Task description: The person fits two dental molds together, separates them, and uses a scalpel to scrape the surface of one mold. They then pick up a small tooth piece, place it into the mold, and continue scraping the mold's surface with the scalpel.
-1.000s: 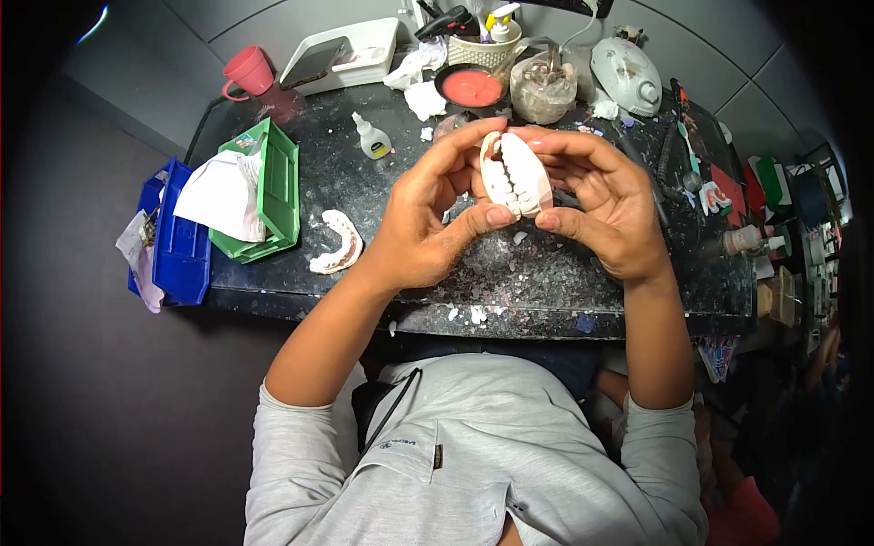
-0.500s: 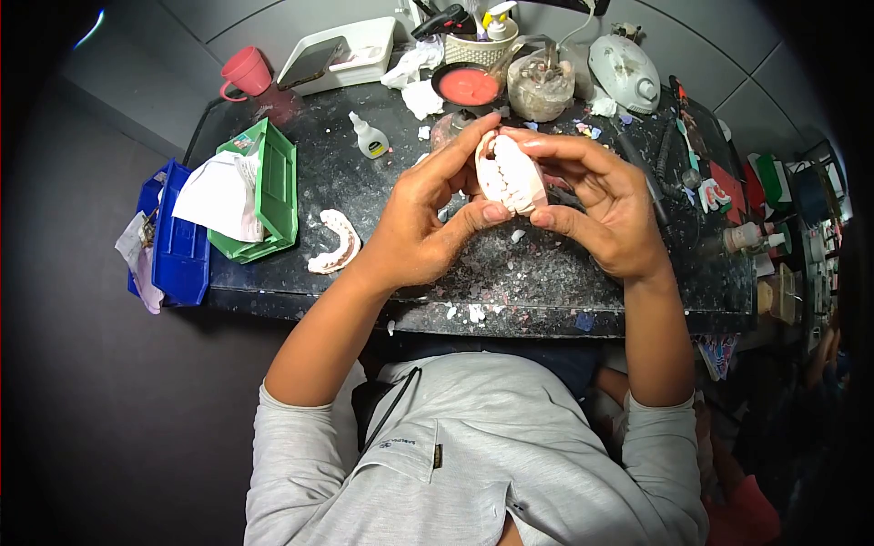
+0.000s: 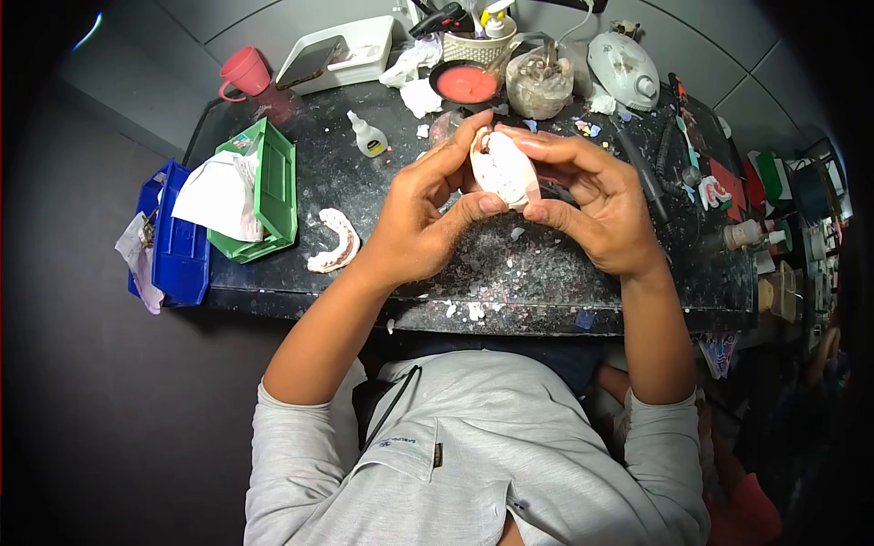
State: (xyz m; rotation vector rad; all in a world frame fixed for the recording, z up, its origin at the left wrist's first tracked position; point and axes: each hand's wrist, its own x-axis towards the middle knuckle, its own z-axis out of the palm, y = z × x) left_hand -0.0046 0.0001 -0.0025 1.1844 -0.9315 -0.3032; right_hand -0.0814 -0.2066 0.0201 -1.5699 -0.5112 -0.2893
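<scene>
A pale plaster dental model [image 3: 505, 171] with rows of teeth is held up over the dark bench, between my two hands. My left hand [image 3: 432, 196] grips its left side, thumb at the lower edge and fingers at the top. On its right side my right hand [image 3: 596, 196] holds it the same way, thumb low and fingers curled over the upper edge. The two halves look pressed together. A horseshoe-shaped plaster piece [image 3: 337, 241] lies on the bench left of my left forearm. Behind my left hand stands a small white bottle [image 3: 368, 136].
Green bin [image 3: 278, 187] and blue bin [image 3: 180, 259] sit at the left. A pink mug [image 3: 246, 73], white tray [image 3: 369, 68], red bowl [image 3: 466, 84] and cloudy jar [image 3: 539, 86] line the back. Tools and a white device [image 3: 624, 73] are at right. Plaster crumbs litter the bench [image 3: 437, 309].
Both hands and the model have shifted very slightly left, and the model has turned a little, so the gap between its tooth rows shows less.
</scene>
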